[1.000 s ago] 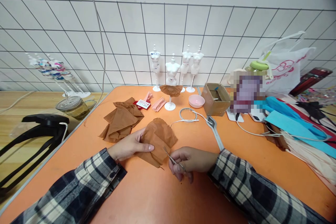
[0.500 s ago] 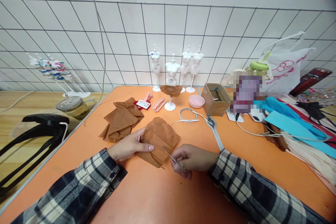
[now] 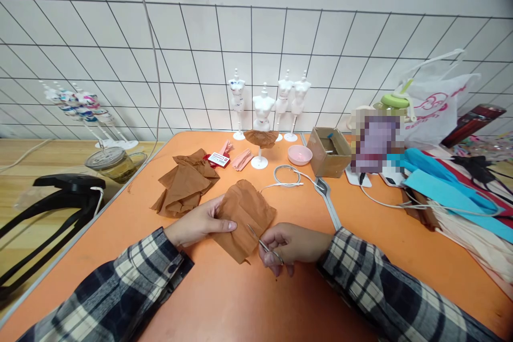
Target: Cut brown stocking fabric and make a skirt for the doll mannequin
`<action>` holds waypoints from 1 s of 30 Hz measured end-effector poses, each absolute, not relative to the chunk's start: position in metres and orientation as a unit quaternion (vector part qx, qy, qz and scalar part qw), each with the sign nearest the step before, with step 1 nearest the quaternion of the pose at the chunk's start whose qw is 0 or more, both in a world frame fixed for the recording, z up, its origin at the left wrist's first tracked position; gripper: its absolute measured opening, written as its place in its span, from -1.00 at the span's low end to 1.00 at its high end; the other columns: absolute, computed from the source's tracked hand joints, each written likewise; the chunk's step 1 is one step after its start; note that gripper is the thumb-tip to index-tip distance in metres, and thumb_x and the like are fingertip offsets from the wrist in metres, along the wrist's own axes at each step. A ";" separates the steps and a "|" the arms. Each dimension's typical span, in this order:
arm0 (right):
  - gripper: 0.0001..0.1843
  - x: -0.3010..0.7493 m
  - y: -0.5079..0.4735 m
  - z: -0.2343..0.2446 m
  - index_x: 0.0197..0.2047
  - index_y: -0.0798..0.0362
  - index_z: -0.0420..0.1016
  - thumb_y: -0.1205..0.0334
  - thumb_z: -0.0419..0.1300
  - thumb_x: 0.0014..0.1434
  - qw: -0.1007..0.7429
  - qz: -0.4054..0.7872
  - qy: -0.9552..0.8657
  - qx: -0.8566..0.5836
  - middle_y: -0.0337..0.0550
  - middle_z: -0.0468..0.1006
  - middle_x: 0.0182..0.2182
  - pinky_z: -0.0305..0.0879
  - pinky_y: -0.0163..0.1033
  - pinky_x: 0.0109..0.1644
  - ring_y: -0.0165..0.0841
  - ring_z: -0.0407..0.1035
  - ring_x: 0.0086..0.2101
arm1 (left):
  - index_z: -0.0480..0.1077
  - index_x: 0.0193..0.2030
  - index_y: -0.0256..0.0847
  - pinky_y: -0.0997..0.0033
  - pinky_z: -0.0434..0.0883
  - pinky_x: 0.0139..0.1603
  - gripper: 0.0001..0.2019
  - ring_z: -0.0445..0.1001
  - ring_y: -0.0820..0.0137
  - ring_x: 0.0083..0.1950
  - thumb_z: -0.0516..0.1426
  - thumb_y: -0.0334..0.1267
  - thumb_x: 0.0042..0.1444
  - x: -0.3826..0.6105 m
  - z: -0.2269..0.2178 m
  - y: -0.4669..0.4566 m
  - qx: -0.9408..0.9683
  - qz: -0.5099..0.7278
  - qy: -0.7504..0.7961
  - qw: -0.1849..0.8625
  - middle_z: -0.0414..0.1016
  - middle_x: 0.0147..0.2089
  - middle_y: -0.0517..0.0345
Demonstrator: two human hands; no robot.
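Observation:
My left hand point(image 3: 200, 220) lies on the orange table point(image 3: 224, 299), its thumb and fingers pinching the left edge of a folded brown paper piece point(image 3: 244, 214). My right hand point(image 3: 290, 246) is closed round small metal scissors point(image 3: 262, 244), whose blades point up-left onto the paper's lower right edge. A second pile of crumpled brown paper point(image 3: 185, 181) lies just behind my left hand.
White miniature mannequins point(image 3: 262, 112) stand at the table's back edge, one in a brown skirt. A pink bowl point(image 3: 300, 154), a cardboard box point(image 3: 331, 151), a white cable point(image 3: 286, 176) and blue paper sheets point(image 3: 444, 184) lie to the right. A glass jar point(image 3: 110, 163) and a black tool point(image 3: 60, 197) sit at left.
The brown paper has shifted slightly right and turned under my left hand. The scissors in my right hand have moved a little along its lower edge.

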State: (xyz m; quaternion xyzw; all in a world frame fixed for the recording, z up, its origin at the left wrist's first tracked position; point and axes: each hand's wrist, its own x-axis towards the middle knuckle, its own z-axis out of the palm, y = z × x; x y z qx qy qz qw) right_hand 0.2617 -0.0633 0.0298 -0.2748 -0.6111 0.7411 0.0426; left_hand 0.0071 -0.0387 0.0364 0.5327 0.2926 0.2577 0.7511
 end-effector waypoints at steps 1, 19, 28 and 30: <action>-0.51 0.262 -0.063 0.029 -0.38 0.13 0.38 -0.18 0.31 -0.01 0.043 0.742 -0.610 -0.274 -0.27 0.45 -0.53 0.30 -0.46 -0.58 -0.53 0.30 -0.58 | 0.27 0.23 -0.20 0.09 0.32 0.21 -0.43 0.42 0.11 0.18 0.27 -0.38 0.07 0.007 0.036 -0.039 0.533 0.258 0.292 0.751 0.45 0.18 -0.08; -0.47 0.260 -0.064 0.035 -0.33 0.14 0.39 -0.22 0.29 -0.02 0.038 0.741 -0.612 -0.274 -0.24 0.46 -0.51 0.28 -0.46 -0.55 -0.51 0.32 -0.54 | 0.28 0.23 -0.16 0.16 0.37 0.14 -0.44 0.47 0.14 0.13 0.27 -0.35 0.08 0.008 0.037 -0.040 0.535 0.251 0.308 0.746 0.47 0.17 -0.05; -0.48 0.263 -0.062 0.025 -0.38 0.13 0.37 -0.21 0.27 0.02 0.041 0.735 -0.620 -0.273 -0.25 0.46 -0.52 0.31 -0.44 -0.52 -0.52 0.32 -0.56 | 0.28 0.23 -0.17 0.17 0.39 0.11 -0.43 0.49 0.13 0.10 0.28 -0.35 0.06 0.007 0.037 -0.039 0.533 0.260 0.320 0.739 0.47 0.16 -0.05; -0.46 0.263 -0.062 0.026 -0.36 0.13 0.37 -0.24 0.28 -0.01 0.040 0.734 -0.620 -0.274 -0.24 0.46 -0.51 0.31 -0.43 -0.52 -0.52 0.32 -0.56 | 0.29 0.21 -0.19 0.16 0.39 0.12 -0.46 0.49 0.14 0.09 0.28 -0.34 0.07 0.007 0.037 -0.039 0.524 0.264 0.328 0.741 0.47 0.16 -0.06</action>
